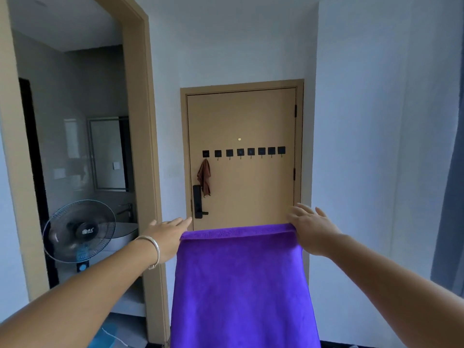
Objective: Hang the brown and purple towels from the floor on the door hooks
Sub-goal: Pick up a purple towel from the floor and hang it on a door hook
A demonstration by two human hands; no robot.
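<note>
A purple towel [241, 285] hangs spread out in front of me, held up by its two top corners. My left hand [168, 234] pinches the left corner and my right hand [311, 229] pinches the right corner, with the other fingers stretched out. Ahead stands a tan door [251, 116] with a row of several black hooks [242, 152] across it. A brown towel [204, 177] hangs from the leftmost hook, above the black door handle [198, 202]. The lower part of the door is hidden behind the purple towel.
An open doorway on the left leads to a bathroom with a standing fan [79, 231] and a mirror [109, 153]. White walls flank the door. A grey curtain [452, 197] hangs at the right edge.
</note>
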